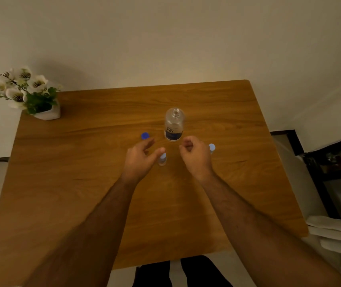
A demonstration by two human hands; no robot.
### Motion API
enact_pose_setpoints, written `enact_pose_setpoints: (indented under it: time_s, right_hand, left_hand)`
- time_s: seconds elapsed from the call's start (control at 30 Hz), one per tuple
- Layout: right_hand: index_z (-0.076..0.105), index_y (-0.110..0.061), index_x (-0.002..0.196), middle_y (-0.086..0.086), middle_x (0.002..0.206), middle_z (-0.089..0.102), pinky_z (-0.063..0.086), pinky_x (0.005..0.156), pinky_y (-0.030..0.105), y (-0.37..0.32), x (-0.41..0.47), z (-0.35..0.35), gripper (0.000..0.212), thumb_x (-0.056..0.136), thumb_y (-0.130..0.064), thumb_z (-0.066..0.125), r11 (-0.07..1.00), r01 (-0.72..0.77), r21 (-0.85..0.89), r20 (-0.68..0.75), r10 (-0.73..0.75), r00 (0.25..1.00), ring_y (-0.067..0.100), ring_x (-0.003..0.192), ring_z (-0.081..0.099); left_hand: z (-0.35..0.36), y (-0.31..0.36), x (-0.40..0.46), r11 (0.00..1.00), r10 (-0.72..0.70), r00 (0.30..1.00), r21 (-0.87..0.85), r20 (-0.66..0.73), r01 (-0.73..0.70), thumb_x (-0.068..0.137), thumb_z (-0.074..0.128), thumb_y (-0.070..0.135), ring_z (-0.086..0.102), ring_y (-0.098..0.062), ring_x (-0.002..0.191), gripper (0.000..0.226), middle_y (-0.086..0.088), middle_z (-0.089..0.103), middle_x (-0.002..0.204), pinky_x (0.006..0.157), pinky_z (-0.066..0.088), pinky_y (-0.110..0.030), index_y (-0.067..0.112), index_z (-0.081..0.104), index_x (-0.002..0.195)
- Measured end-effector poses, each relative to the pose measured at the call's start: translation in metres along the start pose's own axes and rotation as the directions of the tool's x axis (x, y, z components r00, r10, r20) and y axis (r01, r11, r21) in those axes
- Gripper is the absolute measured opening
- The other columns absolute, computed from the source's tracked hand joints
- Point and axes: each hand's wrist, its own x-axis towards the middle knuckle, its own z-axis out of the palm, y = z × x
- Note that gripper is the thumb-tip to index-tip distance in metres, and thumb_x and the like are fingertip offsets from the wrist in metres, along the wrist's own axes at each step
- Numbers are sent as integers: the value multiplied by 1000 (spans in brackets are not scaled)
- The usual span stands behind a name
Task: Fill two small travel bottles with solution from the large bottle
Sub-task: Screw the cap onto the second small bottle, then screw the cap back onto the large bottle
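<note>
Clear plastic, the large solution bottle [174, 125] stands uncapped at the middle of the wooden table [103, 204], its dark blue cap [145, 136] lying apart to its left. Nearer the person, one small travel bottle [162, 159] stands capped just beside the left hand [139, 156], whose fingers are loosely spread and grip nothing. The second travel bottle [211, 148], also capped, peeks out behind the right hand [196, 156]; its fingers curl inward, and I cannot tell whether they hold anything. Judging by the caps on, either both are filled or pouring has not begun; levels are unreadable. A potted white-flowered plant [30, 94] sits at the table's far left corner.
</note>
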Motion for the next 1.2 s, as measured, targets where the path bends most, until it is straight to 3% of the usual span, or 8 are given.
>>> enact_pose_setpoints:
  time_s: [0.13, 0.23, 0.37, 0.67, 0.83, 0.93, 1.03, 1.2]
  right_hand:
    - [50, -22, 124, -4, 111, 57, 53, 85, 29, -10, 16, 6, 48, 82, -17, 74, 995, -16, 98, -78, 24, 997, 13, 102, 59]
    - [28, -20, 147, 1, 144, 40, 39, 103, 27, -11, 30, 13, 96, 71, -21, 85, 992, -39, 120, -14, 41, 999, 15, 131, 41]
    - [13, -23, 153, 0, 156, 29, 32, 115, 39, -7, 48, 22, 119, 63, -28, 90, 991, -60, 121, 99, 48, 994, 19, 143, 27]
    - [43, -21, 134, -2, 127, 58, 49, 95, 34, -4, 64, 29, 78, 70, -32, 85, 979, 39, 202, 16, -43, 999, 14, 114, 55]
    - [46, -20, 131, -8, 120, 56, 48, 87, 26, -14, 64, 16, 72, 71, -29, 85, 975, 59, 213, 34, -68, 997, 11, 109, 56]
    - [46, -23, 132, -11, 118, 56, 49, 84, 24, -29, 63, -2, 74, 70, -30, 86, 968, 103, 229, 26, -112, 993, 7, 106, 55]
    - [47, -24, 131, -11, 116, 57, 50, 81, 23, -50, 60, -27, 75, 68, -29, 87, 960, 154, 234, 2, -159, 987, 7, 102, 57]
    - [51, -26, 126, -11, 107, 60, 50, 71, 20, -90, 59, -77, 69, 67, -31, 86, 943, 243, 228, -18, -246, 969, 8, 93, 60]
  left_hand:
    - [-16, -2, 30, 977, 38, 980, 214, -194, 5, 88, 66, 35, 57, -7, 102, 47, -5, 63, 125, 79, 49, -23, 15, 56, 129]
    - [-18, -4, 48, 940, 38, 987, 340, -157, 18, 84, 73, 26, 56, -13, 105, 56, -8, 56, 130, 84, 50, -29, 16, 52, 134]
    - [-12, -15, 61, 886, -22, 999, 463, -43, 40, 81, 75, 27, 51, -23, 121, 65, -8, 46, 139, 98, 48, -37, 22, 46, 139]
    - [-5, -23, 75, 899, -7, 1000, 437, -19, 14, 87, 69, 25, 56, -17, 104, 39, -7, 59, 121, 85, 47, -29, 18, 58, 123]
    - [-12, 9, 68, 973, -8, 993, 227, -121, 36, 83, 74, 19, 61, -12, 93, 32, -3, 65, 109, 77, 55, -27, 15, 62, 112]
    - [-20, 42, 64, 999, -2, 993, 32, -114, 5, 84, 72, 20, 63, -13, 90, 38, -1, 63, 106, 74, 57, -29, 17, 60, 121]
    - [-32, 81, 56, 989, 55, 991, -127, -121, -71, 89, 67, 25, 62, -11, 90, 35, 1, 66, 104, 69, 52, -22, 19, 63, 123]
    - [-57, 160, 41, 921, 62, 971, -362, -230, -144, 87, 70, 29, 65, 4, 74, 16, 10, 71, 85, 55, 47, -14, 22, 67, 100]
